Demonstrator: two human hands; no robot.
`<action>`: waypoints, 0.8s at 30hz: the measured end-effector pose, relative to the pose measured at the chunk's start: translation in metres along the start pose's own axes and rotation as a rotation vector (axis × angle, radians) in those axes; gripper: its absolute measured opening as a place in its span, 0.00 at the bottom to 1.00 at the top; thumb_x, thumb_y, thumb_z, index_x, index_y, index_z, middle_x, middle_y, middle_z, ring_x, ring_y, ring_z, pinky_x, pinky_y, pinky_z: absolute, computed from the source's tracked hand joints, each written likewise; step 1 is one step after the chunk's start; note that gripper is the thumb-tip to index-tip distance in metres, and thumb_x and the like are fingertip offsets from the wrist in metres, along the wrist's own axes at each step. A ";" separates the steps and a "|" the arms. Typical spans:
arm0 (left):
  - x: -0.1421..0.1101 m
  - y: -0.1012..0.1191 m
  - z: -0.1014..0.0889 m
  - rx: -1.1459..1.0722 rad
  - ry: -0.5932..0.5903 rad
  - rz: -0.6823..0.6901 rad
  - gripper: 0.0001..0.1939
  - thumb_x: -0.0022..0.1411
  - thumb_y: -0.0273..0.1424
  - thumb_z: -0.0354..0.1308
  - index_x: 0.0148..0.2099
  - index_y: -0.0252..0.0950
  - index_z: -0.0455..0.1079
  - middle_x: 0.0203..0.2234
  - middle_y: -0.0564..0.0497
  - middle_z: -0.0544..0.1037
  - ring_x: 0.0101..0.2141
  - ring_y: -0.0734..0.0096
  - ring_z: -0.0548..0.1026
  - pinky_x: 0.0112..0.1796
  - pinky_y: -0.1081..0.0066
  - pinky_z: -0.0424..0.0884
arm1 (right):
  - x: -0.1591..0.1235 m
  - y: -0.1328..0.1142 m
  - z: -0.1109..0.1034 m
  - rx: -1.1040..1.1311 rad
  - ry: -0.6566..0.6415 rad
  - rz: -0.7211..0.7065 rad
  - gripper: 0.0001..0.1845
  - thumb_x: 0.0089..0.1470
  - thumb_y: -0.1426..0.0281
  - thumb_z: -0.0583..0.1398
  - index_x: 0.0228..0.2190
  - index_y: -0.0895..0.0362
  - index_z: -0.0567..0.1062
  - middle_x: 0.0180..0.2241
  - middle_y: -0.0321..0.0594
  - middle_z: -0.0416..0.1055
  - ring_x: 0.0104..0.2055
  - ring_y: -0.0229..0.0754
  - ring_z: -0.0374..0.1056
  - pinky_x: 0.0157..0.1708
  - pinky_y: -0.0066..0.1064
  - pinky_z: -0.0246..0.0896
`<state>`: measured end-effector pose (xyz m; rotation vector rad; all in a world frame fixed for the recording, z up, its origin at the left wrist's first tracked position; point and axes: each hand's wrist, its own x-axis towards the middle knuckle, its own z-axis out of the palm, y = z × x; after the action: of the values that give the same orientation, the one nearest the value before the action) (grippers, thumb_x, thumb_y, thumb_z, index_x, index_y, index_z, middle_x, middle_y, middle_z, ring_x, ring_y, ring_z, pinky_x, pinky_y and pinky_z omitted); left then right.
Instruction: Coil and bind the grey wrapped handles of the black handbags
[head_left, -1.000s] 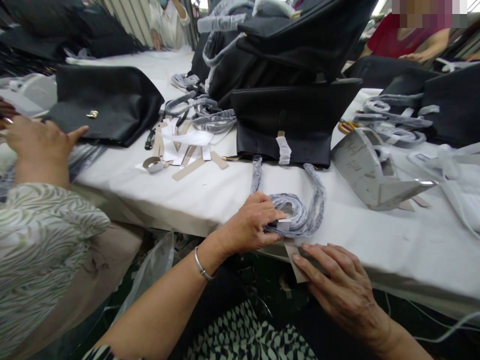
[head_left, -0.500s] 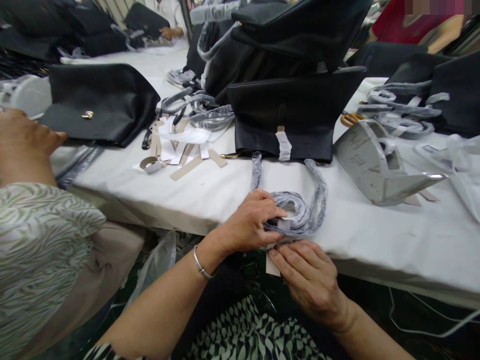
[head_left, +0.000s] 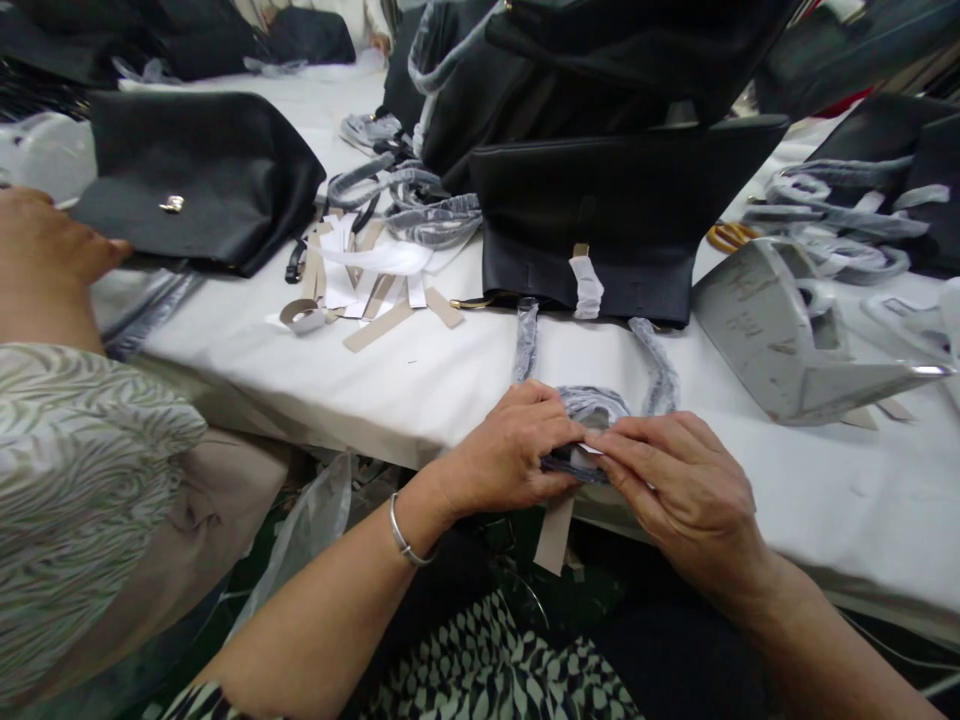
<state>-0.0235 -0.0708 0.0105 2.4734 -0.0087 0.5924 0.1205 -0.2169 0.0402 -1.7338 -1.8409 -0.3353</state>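
A coiled bag strap (head_left: 596,402) wrapped in clear plastic lies at the table's front edge. My left hand (head_left: 517,450) is closed round its left side, thumb on top. A paper strip (head_left: 555,535), white on one face and tan on the other, passes round the coil, its tan end hanging below. My right hand (head_left: 679,480) pinches the strip's upper end over the middle of the coil, close to my left fingertips. Behind both hands stands a black handbag (head_left: 555,220) with its wrapped straps toward me and a white-wrapped clasp tab (head_left: 587,288).
Loose paper strips (head_left: 375,280) lie left of the bag. A grey tape dispenser (head_left: 795,330) stands at the right, near a yellow tape roll (head_left: 729,236). At the left a co-worker's hand (head_left: 52,240) reaches by another black bag (head_left: 202,180).
My right hand has risen from below the coil to its top, bringing the strip's end over. The strip's tan end now hangs lower. My left hand keeps its hold.
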 end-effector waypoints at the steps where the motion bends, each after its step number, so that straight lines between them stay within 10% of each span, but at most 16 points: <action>1: 0.000 0.000 0.000 -0.001 0.002 -0.004 0.11 0.58 0.34 0.60 0.43 0.35 0.71 0.33 0.50 0.75 0.39 0.66 0.69 0.52 0.63 0.61 | 0.003 0.001 0.001 0.018 -0.010 -0.018 0.08 0.55 0.75 0.61 0.36 0.56 0.79 0.32 0.42 0.75 0.33 0.42 0.66 0.35 0.36 0.63; 24: 0.001 -0.001 0.000 -0.028 0.022 0.017 0.12 0.57 0.32 0.61 0.43 0.33 0.72 0.33 0.49 0.77 0.43 0.63 0.69 0.52 0.64 0.63 | 0.001 0.006 0.016 0.156 0.067 -0.018 0.06 0.51 0.76 0.64 0.26 0.56 0.72 0.25 0.37 0.70 0.29 0.38 0.65 0.32 0.32 0.62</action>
<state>-0.0230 -0.0696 0.0104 2.4419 -0.0292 0.6229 0.1224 -0.2063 0.0270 -1.5826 -1.7864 -0.2470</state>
